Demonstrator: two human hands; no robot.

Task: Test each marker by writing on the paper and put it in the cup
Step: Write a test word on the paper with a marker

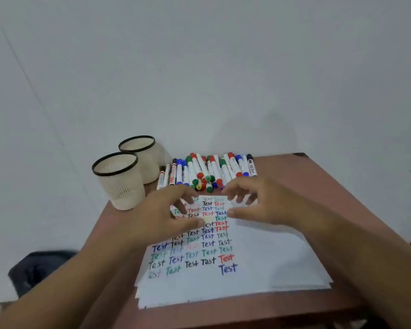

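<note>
Capped whiteboard markers (207, 172) lie heaped at frame centre beyond the written-on white paper (259, 264), over which left hand (161, 217) and right hand (266, 205) hover loosely spread, holding nothing.

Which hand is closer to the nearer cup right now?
Left. The left hand hovers over the paper just right of the nearer cup; the right hand is farther right, beyond the left hand.

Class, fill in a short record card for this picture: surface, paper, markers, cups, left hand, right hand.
surface: brown table
paper: white stack, top sheet covered with "Test" in several colours
markers: capped pile beyond the paper
cups: two beige mesh cups, left of the markers, no marker seen inside
left hand: above the paper, fingers relaxed, holding nothing
right hand: same, beside it
</note>
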